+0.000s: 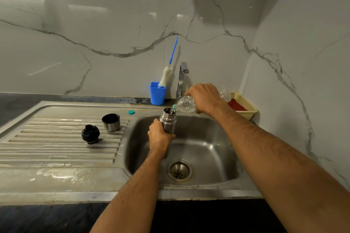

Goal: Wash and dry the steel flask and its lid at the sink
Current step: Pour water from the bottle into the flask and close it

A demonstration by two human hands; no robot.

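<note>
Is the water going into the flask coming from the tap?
No, the right hand tips a clear plastic bottle into the mouth of the flask, which the left hand grips over the sink.

Head-worn view, forward and down, close over the sink (217, 128).

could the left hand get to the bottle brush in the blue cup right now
Probably not at once: the left hand grips the steel flask while the plastic bottle pours into it. The bottle brush stands unobstructed behind the sink, reachable once that grip lets go.
</note>
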